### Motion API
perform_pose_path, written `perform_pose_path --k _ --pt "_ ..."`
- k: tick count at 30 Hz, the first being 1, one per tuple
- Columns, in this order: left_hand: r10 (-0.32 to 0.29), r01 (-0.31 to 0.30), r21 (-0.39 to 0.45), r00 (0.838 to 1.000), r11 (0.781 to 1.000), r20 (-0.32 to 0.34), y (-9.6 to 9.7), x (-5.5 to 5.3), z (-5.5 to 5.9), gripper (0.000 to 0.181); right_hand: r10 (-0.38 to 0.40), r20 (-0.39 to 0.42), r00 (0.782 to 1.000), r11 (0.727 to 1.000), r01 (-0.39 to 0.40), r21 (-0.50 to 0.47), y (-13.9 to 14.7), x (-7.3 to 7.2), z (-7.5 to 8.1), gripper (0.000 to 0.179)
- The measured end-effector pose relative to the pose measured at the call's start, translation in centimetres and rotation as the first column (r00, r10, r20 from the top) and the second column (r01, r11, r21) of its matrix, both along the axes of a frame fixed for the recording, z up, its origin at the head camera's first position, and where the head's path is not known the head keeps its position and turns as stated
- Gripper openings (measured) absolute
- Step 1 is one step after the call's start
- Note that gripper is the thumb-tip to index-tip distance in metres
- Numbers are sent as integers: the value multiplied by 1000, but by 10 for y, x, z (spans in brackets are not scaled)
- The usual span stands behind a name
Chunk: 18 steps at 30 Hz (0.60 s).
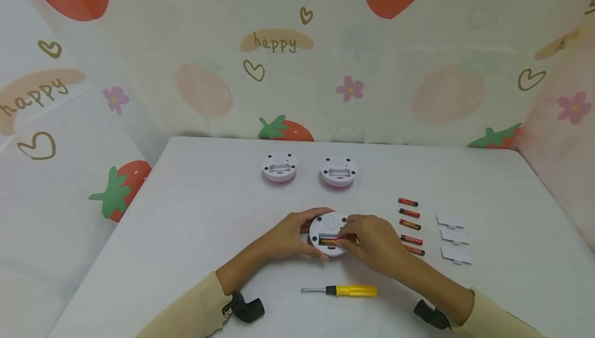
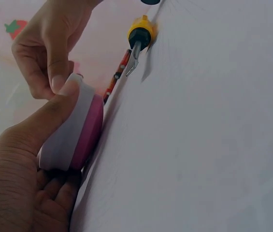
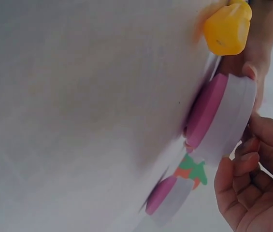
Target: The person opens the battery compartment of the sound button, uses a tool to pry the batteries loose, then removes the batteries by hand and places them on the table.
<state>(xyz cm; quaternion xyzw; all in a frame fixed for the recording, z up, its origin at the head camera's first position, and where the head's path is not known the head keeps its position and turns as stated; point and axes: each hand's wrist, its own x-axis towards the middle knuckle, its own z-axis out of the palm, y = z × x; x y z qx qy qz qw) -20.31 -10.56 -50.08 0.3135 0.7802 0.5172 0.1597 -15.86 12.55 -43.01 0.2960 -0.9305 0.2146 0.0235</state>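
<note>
A round white-and-pink device (image 1: 331, 221) lies with its white underside up, showing speaker holes, dark feet and a battery compartment. My left hand (image 1: 290, 234) grips it by its left side, the thumb over the near rim in the left wrist view. In the compartment sits a red-and-black battery (image 1: 327, 242). At the battery's right end, my right hand (image 1: 374, 240) pinches it with thumb and curled fingers, which partly cover the compartment. From the right wrist view, the device's pink base (image 3: 208, 112) is against the table and the right fingers (image 3: 225, 179) curl beside its white side.
A yellow-handled flat screwdriver (image 1: 355, 290) lies in front of the hands. Several loose batteries (image 1: 410, 224) form a column at the right, beside three white battery covers (image 1: 454, 236). Two similar devices (image 1: 279, 167) stand behind, undersides up. Printed cloth walls (image 1: 372, 59) surround the white table (image 1: 209, 183).
</note>
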Motion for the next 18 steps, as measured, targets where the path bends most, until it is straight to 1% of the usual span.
perform_pose_path --k 4,10,15,18 --pt "3 -3 -3 1000 1000 12 0 0 -1 96 -18 15 1000 1000 18 -12 2 1 1 10" --pt "11 -11 -2 1000 1000 25 -1 0 -1 96 -40 32 999 999 41 -28 9 4 6 11" --pt "2 -3 10 1000 1000 18 0 0 -1 95 -65 18 998 997 65 -38 22 11 10 12" --pt "11 -11 4 1000 1000 26 -2 3 -1 95 -77 8 997 996 77 -49 31 17 10 13"
